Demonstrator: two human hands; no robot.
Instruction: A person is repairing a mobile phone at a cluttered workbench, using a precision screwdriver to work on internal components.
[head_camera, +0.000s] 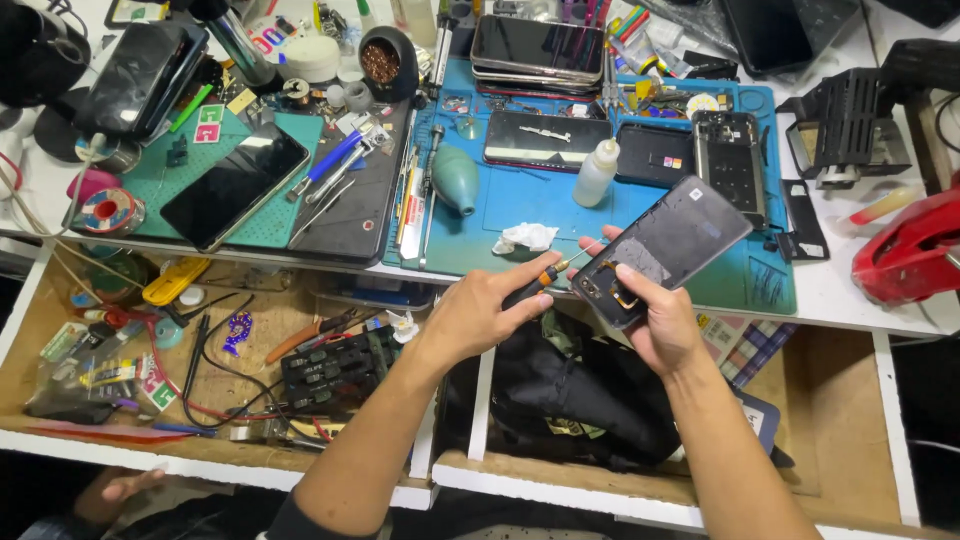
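Observation:
My right hand (655, 315) holds a dark grey phone body (668, 248) tilted up over the front edge of the blue work mat (520, 215), thumb resting near its lower corner. My left hand (487, 312) grips a small screwdriver (548, 276) with a black and orange handle, its thin tip pointing toward the phone's lower end. Both hands hover above an open drawer holding a black bag (575, 390).
The mat holds a white squeeze bottle (597, 173), a crumpled tissue (527, 237), a teal air blower (455, 180), a stack of phones (537, 50) and an opened phone frame (729, 155). A phone (235, 185) lies on a green mat at left. A left drawer holds wires and tools.

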